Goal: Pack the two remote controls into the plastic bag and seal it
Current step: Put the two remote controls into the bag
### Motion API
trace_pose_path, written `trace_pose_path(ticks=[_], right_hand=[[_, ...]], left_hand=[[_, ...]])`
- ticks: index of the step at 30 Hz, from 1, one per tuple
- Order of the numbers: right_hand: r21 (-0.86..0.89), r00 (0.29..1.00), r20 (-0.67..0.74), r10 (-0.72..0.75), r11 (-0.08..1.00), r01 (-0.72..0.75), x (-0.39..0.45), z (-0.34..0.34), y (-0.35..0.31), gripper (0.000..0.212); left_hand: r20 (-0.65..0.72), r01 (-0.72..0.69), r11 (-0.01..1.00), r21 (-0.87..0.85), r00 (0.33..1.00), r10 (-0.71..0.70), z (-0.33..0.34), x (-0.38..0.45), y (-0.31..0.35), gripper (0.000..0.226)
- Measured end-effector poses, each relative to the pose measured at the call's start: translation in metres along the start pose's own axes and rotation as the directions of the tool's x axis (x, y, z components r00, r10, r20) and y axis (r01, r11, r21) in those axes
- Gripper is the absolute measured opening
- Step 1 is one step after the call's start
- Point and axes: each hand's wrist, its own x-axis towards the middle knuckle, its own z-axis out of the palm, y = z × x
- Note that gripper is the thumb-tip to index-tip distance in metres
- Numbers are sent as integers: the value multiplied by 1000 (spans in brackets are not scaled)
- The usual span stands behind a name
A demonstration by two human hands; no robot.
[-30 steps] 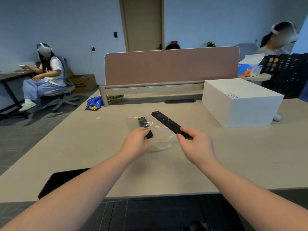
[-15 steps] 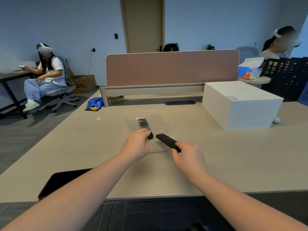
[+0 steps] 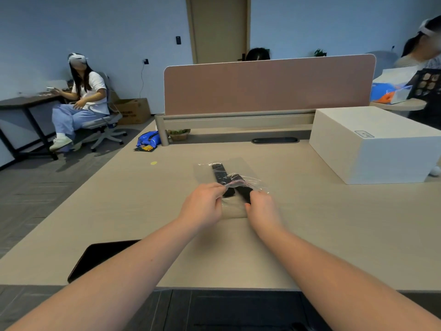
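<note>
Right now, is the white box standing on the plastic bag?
No, the white box stands apart, far right of the plastic bag on the table.

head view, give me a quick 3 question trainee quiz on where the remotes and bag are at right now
1. True or false: the bag is already sealed.
2. Which hand grips the second remote? A) left B) right C) neither
3. Fill in: the first remote lies ____ the bag.

Key
1. False. The left hand holds its mouth open.
2. B. The right hand is sliding it in.
3. Inside.
</note>
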Motion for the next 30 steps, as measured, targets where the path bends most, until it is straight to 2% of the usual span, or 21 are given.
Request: trace_pose_path(ticks=[6, 10, 14, 18, 23, 26, 28, 30], right_hand=[[-7, 999, 32, -13, 1000, 13, 9, 17, 4, 15], [16, 999, 41, -20, 1000, 19, 11, 22, 5, 23], [-60, 995, 82, -52, 997, 58, 12, 22, 4, 36], [-113, 987, 158, -13, 993, 31, 15, 23, 2, 48], [-153, 979, 206, -14, 987, 46, 16, 17, 1, 47], [-60, 990, 137, -26, 998, 35, 14, 10, 9, 33], [-6, 999, 17, -34, 999, 34, 10, 0, 20, 24], [-25, 990, -122, -71, 997, 69, 5, -9, 37, 23]], left_hand=[[-8, -19, 999, -33, 1000, 19, 8, -1, -6, 31], [2, -15, 999, -43, 1000, 15, 12, -1, -11, 35], [1, -28, 999, -26, 1000, 28, 16, -1, -16, 35], [-4, -24, 999, -28, 1000, 24, 18, 0, -19, 35], [39, -54, 999, -7, 998, 54, 22, -2, -25, 37], [56, -100, 995, 24, 994, 98, 22, -5, -31, 46], [82, -143, 988, 63, 987, 137, 22, -8, -33, 46], [96, -179, 978, 104, 981, 170, 23, -10, -35, 41]])
